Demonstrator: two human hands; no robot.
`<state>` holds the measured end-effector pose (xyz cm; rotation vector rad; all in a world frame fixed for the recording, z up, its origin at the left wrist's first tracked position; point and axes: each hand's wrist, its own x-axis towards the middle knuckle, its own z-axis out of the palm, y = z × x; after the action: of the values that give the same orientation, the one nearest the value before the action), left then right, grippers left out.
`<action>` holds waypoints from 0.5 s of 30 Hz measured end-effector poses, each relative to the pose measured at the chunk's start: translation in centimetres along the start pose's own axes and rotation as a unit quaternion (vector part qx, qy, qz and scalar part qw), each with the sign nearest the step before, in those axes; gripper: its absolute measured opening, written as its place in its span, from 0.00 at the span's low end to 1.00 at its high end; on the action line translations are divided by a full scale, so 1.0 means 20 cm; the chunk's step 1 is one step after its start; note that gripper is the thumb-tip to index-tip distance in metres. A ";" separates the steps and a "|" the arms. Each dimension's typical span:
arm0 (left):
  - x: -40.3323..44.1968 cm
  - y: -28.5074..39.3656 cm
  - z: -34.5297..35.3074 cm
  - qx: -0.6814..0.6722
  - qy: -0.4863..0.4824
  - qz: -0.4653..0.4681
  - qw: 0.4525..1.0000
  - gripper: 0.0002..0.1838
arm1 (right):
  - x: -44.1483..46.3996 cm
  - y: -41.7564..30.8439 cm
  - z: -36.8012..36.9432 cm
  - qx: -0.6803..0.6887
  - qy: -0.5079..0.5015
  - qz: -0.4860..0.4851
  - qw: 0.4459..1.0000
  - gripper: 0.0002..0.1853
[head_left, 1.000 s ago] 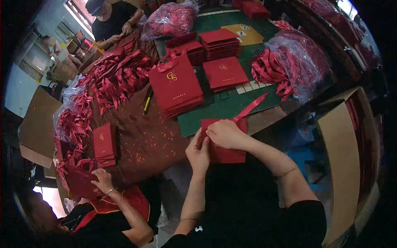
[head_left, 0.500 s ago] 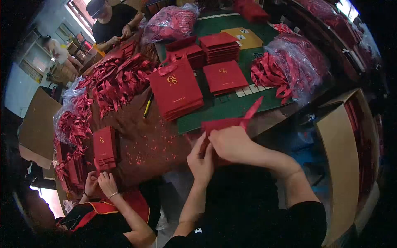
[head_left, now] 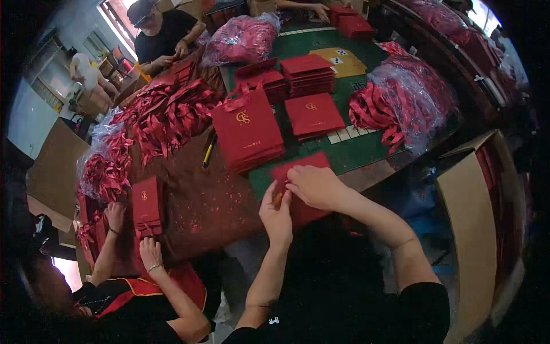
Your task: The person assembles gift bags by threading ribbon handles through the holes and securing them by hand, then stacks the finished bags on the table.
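Observation:
In front of my body, both hands are on a red paper bag (head_left: 317, 161), partly hidden beneath them and slightly blurred. My left hand (head_left: 277, 215) grips its near left edge with bent fingers and thumb. My right hand (head_left: 315, 186) has its fingers pinched at the same edge, close to the left fingertips. Whether a ribbon is between the fingers cannot be made out. Just beyond lie a stack of red bags with gold lettering (head_left: 247, 129) and a second, smaller stack (head_left: 314, 114) on the green mat (head_left: 355, 150).
Red ribbons (head_left: 172, 117) are heaped at left, with a yellow marker (head_left: 209, 153) nearby. A plastic-wrapped ribbon bundle (head_left: 409, 100) sits at right above a cardboard box (head_left: 472, 218). A co-worker's hand (head_left: 151, 253) is by a bag stack (head_left: 148, 203); other people sit farther back.
The ribbon raised beside my right hand is no longer visible, and the bag under my hands shows flatter. A co-worker's hand at left has moved up to the far-left bags.

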<state>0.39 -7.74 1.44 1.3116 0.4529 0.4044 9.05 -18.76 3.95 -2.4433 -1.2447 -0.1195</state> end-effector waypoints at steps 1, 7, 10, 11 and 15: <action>0.02 -0.02 -0.03 0.003 -0.001 -0.028 1.000 0.20 | 0.02 0.02 0.03 0.036 -0.023 0.018 0.999 0.11; 0.13 0.03 -0.18 0.091 -0.089 -0.016 0.992 0.16 | 0.07 0.08 0.08 0.126 -0.052 0.007 0.991 0.09; 0.13 0.07 -0.19 0.345 -0.087 0.168 0.919 0.19 | 0.07 0.06 0.04 0.164 -0.014 0.003 0.986 0.08; 0.14 0.04 -0.19 0.289 -0.084 0.202 0.932 0.20 | 0.08 0.06 0.04 0.183 0.005 0.001 0.983 0.08; 0.20 -0.05 -0.18 0.394 -0.025 0.270 0.878 0.19 | 0.09 0.10 0.14 0.148 0.024 0.008 0.989 0.10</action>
<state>1.98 -2.92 -0.61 2.2578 0.1892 0.6867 11.47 -17.34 1.22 -2.1819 -1.1328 0.0103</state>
